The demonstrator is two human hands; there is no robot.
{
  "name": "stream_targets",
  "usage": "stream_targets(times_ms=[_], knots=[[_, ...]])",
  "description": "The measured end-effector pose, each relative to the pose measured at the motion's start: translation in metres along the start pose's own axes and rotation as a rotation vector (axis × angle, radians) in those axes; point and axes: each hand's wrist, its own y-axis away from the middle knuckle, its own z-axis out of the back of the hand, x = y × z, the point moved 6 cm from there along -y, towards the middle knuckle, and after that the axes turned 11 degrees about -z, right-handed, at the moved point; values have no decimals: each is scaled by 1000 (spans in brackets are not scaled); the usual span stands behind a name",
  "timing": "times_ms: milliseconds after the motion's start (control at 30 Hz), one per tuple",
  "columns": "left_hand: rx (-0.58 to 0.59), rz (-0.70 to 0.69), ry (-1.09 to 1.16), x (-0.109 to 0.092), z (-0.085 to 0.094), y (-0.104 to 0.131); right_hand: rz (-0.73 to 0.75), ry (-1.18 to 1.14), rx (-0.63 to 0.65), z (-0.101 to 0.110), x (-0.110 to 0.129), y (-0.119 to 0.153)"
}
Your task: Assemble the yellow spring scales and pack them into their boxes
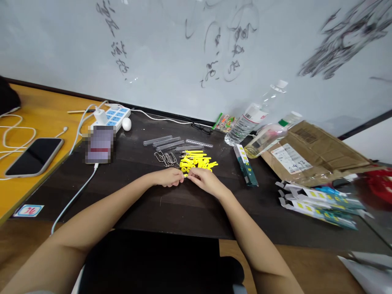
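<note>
My left hand (169, 177) and my right hand (203, 179) nearly meet over the dark table (137, 204). Both have their fingers closed around a small item between them; a bit of yellow and a metallic glint show, the rest is hidden. Just behind the hands lies a pile of yellow plastic parts (199, 160), some with metal tips. Metal paper clips (167, 159) are heaped to its left. Several clear plastic tubes (167, 143) rest farther back.
At the right are a teal-and-white box (246, 166), two bottles (249, 122) (271, 136), a cardboard package (321, 151) and flattened cartons (318, 204). Phones (35, 157) (100, 145), a power strip (114, 116) and cables are at the left. Glasses (202, 128) lie by the whiteboard (168, 61).
</note>
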Motion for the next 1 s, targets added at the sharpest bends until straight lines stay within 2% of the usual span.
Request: stream_targets(times_ms=[233, 533, 700, 1000], knots=[[13, -47, -136, -2, 3, 0, 48, 104, -44, -4, 3, 1], [53, -84, -298, -10, 0, 2, -26, 102, -49, -5, 0, 1], [33, -94, -368, -9, -2, 0, -54, 105, -65, -6, -2, 0], [-41, -131, -505, -18, -4, 2, -102, 170, -82, -5, -1, -1]])
